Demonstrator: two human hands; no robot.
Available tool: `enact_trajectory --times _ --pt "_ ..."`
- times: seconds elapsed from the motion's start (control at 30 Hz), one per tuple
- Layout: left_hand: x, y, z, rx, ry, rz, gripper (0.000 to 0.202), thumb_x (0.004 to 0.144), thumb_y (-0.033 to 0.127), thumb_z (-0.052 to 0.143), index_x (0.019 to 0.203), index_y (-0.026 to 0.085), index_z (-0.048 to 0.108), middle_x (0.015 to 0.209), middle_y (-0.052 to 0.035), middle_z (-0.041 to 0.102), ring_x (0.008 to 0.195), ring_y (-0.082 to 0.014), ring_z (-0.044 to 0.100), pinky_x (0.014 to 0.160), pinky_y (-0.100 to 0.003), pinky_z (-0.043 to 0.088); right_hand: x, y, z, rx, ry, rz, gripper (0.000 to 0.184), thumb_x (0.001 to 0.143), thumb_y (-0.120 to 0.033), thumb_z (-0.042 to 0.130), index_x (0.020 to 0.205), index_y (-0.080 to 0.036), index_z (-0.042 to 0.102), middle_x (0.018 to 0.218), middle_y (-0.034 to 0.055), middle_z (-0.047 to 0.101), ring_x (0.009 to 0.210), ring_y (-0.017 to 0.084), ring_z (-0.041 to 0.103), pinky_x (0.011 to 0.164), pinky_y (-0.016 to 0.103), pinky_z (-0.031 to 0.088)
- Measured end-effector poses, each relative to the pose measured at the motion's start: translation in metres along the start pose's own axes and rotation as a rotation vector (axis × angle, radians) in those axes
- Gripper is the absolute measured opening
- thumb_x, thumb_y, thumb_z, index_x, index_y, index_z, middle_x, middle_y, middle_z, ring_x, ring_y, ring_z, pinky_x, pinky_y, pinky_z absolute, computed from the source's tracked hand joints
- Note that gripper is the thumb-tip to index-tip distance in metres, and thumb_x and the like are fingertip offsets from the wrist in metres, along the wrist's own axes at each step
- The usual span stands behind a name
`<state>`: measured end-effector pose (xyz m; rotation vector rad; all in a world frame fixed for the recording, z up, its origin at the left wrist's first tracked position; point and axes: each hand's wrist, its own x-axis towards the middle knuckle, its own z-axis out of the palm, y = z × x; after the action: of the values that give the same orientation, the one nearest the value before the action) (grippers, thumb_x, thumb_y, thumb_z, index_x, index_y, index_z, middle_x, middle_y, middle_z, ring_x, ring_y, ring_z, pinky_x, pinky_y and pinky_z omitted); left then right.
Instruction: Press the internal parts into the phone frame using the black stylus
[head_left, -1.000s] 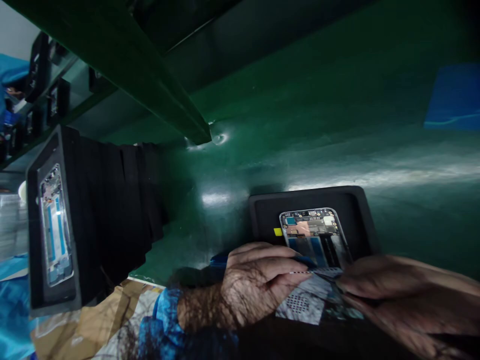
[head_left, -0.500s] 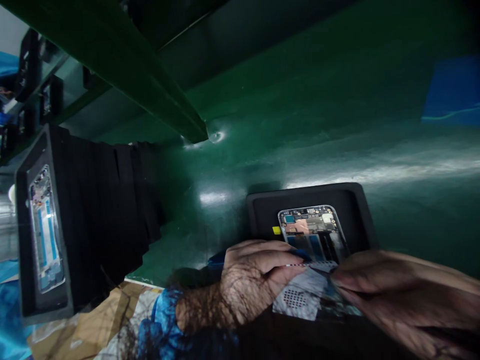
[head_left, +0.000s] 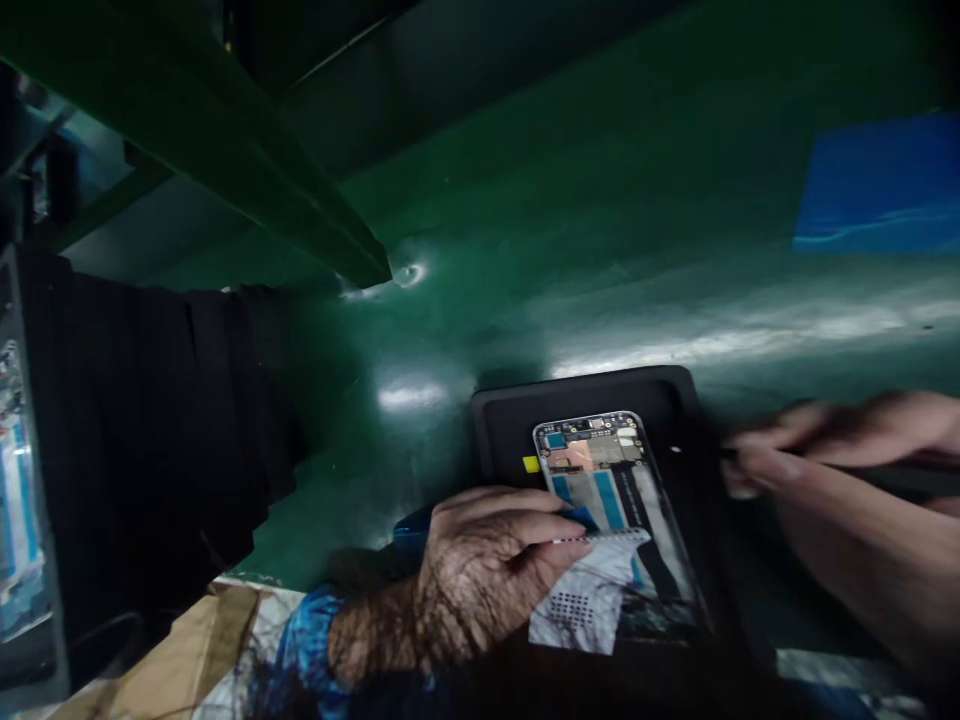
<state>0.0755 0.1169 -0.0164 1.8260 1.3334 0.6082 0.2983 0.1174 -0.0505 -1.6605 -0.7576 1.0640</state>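
Green bench top (head_left: 600, 200) fills the view, a tall stack of black trays (head_left: 150, 440) standing at its left edge, and near the front a single black tray (head_left: 510, 420) cradles an opened phone (head_left: 607, 500), circuit side up. The left hand (head_left: 480, 580) lies curled on the phone's lower left, fingertips pinching a thin strip at its edge. The right hand (head_left: 825, 450) hovers blurred just right of the tray, fingers pinched narrow on a thin dark tool.
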Motion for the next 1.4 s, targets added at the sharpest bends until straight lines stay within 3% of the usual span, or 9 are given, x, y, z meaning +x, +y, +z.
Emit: enact_trajectory --times 0.17,0.37,0.6,0.93,1.2,1.4 --pt "0.002 -0.004 0.002 0.034 0.004 0.025 0.007 0.073 0.024 0.069 0.076 0.023 0.063 0.077 0.0078 0.072 0.069 -0.0052 0.069 0.072 -0.008 0.055 0.010 0.000 -0.002 -0.080 0.043 -0.042 0.048 0.056 -0.050 0.096 0.056 -0.031 0.052 0.069 0.0002 0.070 0.062 0.027 0.072 0.053 0.047 0.064" --pt "0.002 -0.005 0.004 0.044 0.002 0.051 0.010 0.074 0.024 0.068 0.080 0.024 0.062 0.079 0.0085 0.071 0.071 -0.0045 0.069 0.074 -0.007 0.054 0.008 -0.001 0.002 -0.160 0.014 -0.083 0.044 0.058 -0.048 0.096 0.058 -0.031 0.055 0.069 0.0004 0.071 0.064 0.029 0.074 0.053 0.046 0.064" --pt "0.003 -0.006 0.003 0.067 0.009 0.056 0.010 0.072 0.024 0.070 0.079 0.023 0.062 0.077 0.0090 0.072 0.071 -0.0045 0.070 0.076 -0.008 0.054 0.005 0.002 -0.001 -0.187 -0.099 -0.136 0.025 0.063 -0.021 0.087 0.058 -0.030 0.064 0.064 -0.0020 0.073 0.062 0.020 0.075 0.058 0.030 0.062" --pt "0.006 -0.003 0.003 0.101 0.004 0.074 0.008 0.073 0.024 0.068 0.079 0.023 0.063 0.075 0.0079 0.073 0.069 -0.0060 0.070 0.071 -0.009 0.056 0.005 -0.003 0.002 -0.210 -0.132 -0.139 0.024 0.067 -0.022 0.084 0.058 -0.031 0.063 0.065 -0.0030 0.075 0.062 0.020 0.075 0.057 0.031 0.063" --pt "0.002 -0.005 0.005 0.097 -0.022 0.031 0.007 0.075 0.026 0.067 0.079 0.023 0.063 0.078 0.0079 0.072 0.070 -0.0076 0.070 0.073 -0.013 0.058 0.006 -0.014 0.020 -0.237 -0.099 -0.144 0.022 0.068 -0.024 0.085 0.061 -0.033 0.067 0.070 -0.0026 0.077 0.067 0.020 0.074 0.066 0.035 0.063" --pt "0.002 -0.005 0.005 0.071 -0.016 0.021 0.007 0.074 0.025 0.068 0.078 0.024 0.063 0.078 0.0097 0.071 0.070 -0.0057 0.070 0.074 -0.010 0.056 0.004 -0.015 0.023 -0.259 -0.081 -0.146 0.020 0.069 -0.024 0.083 0.061 -0.033 0.066 0.072 -0.0036 0.076 0.068 0.018 0.073 0.067 0.032 0.061"
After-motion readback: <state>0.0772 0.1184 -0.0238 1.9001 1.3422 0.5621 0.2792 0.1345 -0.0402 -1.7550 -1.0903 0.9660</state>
